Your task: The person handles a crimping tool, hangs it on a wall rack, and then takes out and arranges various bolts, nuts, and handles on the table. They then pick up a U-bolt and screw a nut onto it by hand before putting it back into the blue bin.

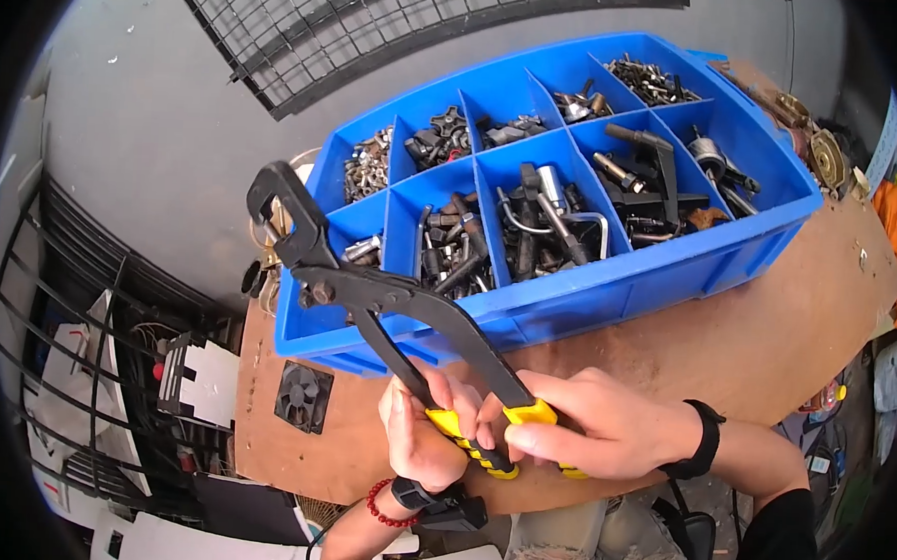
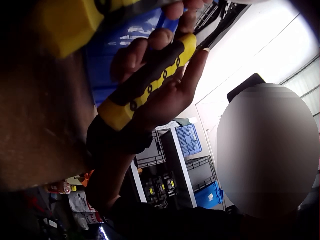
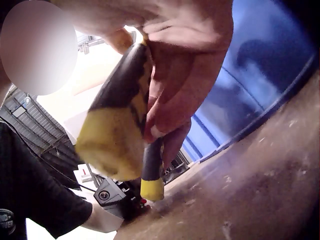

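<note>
A large pair of black long-handled pliers [image 1: 338, 283] with yellow-and-black grips slants up to the left in the head view. Its hooked head [image 1: 293, 213] stands in front of the left end of a blue bin, and its handles are spread apart. My left hand [image 1: 424, 434] grips the left handle. Around the right handle is my right hand [image 1: 607, 427], thumb toward the left hand; in the left wrist view this yellow-and-black grip [image 2: 150, 82] lies across its palm. One grip [image 3: 120, 110] fills the middle of the right wrist view, the other's yellow end behind it.
The divided blue bin [image 1: 608, 292] holds bolts, sockets, knobs and other metal parts on the brown table [image 1: 666, 340]. A small black fan [image 1: 303, 397] lies at the table's left edge. Brass-coloured parts [image 1: 827, 156] sit behind the bin's right end. Black wire racks [image 1: 419, 29] stand beyond.
</note>
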Demonstrator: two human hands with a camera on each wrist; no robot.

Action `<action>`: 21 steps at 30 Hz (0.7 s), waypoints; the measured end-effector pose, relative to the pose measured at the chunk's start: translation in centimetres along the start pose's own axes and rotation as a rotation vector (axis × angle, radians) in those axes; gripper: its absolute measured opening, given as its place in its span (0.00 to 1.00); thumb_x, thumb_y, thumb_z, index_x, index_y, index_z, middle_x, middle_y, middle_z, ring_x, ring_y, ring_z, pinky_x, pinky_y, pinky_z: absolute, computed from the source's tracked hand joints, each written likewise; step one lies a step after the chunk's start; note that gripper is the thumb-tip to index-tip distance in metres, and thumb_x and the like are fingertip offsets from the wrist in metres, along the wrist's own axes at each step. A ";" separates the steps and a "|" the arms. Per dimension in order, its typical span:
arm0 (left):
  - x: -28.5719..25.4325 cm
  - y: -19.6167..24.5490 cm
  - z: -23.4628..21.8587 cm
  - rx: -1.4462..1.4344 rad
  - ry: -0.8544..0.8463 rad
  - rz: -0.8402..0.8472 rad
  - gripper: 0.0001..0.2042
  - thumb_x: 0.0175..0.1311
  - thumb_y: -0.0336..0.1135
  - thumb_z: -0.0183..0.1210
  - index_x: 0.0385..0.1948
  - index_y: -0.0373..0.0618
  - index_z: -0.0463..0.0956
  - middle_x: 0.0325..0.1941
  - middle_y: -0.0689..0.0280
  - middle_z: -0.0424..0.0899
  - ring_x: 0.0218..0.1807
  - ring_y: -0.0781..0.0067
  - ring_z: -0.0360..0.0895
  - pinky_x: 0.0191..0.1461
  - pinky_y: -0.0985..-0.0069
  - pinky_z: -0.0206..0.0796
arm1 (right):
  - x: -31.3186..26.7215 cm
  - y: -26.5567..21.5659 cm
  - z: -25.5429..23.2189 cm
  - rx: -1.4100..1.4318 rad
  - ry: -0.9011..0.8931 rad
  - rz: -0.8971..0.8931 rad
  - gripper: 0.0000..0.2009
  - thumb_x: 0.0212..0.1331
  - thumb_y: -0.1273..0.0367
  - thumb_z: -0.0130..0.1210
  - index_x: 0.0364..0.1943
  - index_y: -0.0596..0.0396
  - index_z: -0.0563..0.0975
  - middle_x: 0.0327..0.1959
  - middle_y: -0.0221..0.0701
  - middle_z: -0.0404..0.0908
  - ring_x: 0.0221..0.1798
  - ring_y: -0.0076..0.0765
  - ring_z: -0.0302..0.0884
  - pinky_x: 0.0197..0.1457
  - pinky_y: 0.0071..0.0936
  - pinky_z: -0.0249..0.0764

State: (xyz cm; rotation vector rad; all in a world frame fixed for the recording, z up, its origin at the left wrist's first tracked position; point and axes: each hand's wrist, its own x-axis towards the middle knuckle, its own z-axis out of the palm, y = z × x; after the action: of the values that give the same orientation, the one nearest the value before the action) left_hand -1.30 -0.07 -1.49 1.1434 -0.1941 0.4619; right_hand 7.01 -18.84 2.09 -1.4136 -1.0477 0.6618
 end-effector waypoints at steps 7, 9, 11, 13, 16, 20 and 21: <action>-0.7 0.4 -0.1 -0.047 0.080 0.095 0.21 0.72 0.55 0.46 0.36 0.41 0.63 0.22 0.54 0.73 0.22 0.61 0.75 0.28 0.69 0.71 | 0.3 0.7 0.1 -0.142 -0.090 0.088 0.24 0.66 0.55 0.59 0.52 0.61 0.71 0.29 0.40 0.81 0.34 0.47 0.82 0.38 0.38 0.72; -0.9 0.2 0.2 -0.091 0.088 0.146 0.21 0.71 0.55 0.47 0.36 0.42 0.63 0.22 0.55 0.73 0.23 0.62 0.75 0.29 0.68 0.71 | 0.5 1.0 0.2 -0.050 -0.181 0.054 0.27 0.63 0.56 0.64 0.57 0.61 0.70 0.38 0.36 0.82 0.41 0.35 0.81 0.46 0.33 0.73; -1.2 0.6 0.7 -0.125 0.125 0.137 0.21 0.69 0.55 0.50 0.36 0.43 0.63 0.24 0.56 0.73 0.25 0.63 0.74 0.33 0.67 0.72 | 0.6 1.4 0.6 0.226 -0.246 0.112 0.29 0.61 0.61 0.67 0.61 0.60 0.69 0.48 0.32 0.78 0.51 0.27 0.74 0.56 0.28 0.70; -1.3 0.2 0.6 -0.110 0.092 0.127 0.24 0.68 0.59 0.51 0.37 0.44 0.62 0.27 0.58 0.72 0.29 0.64 0.75 0.37 0.66 0.73 | 0.7 1.4 1.2 0.529 -0.331 0.244 0.33 0.58 0.69 0.70 0.66 0.58 0.65 0.63 0.29 0.69 0.66 0.25 0.64 0.70 0.27 0.62; -1.4 -0.1 0.4 -0.086 0.032 0.018 0.27 0.66 0.63 0.53 0.37 0.45 0.62 0.29 0.60 0.72 0.30 0.67 0.74 0.37 0.69 0.72 | 0.7 2.5 1.2 0.625 -0.363 0.328 0.35 0.59 0.75 0.65 0.70 0.59 0.61 0.69 0.38 0.65 0.73 0.33 0.62 0.74 0.33 0.60; -0.4 0.3 -0.1 0.010 -0.140 -0.043 0.25 0.68 0.59 0.51 0.46 0.43 0.62 0.36 0.59 0.70 0.35 0.77 0.64 0.39 0.79 0.59 | 0.7 2.0 -0.2 0.863 -0.351 0.419 0.38 0.51 0.71 0.58 0.70 0.68 0.60 0.66 0.53 0.69 0.68 0.57 0.68 0.74 0.48 0.60; 0.1 0.3 0.0 0.050 -0.127 -0.021 0.26 0.68 0.58 0.51 0.50 0.43 0.60 0.39 0.59 0.70 0.35 0.77 0.63 0.40 0.80 0.59 | 0.9 1.5 0.0 0.845 -0.345 0.438 0.41 0.46 0.68 0.58 0.69 0.69 0.61 0.64 0.54 0.70 0.67 0.59 0.69 0.73 0.49 0.60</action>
State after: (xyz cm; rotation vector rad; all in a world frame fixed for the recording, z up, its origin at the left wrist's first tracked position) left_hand -1.37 0.02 -1.21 1.2238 -0.2819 0.3777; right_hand 7.72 -17.87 0.79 -0.7797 -0.5697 1.5011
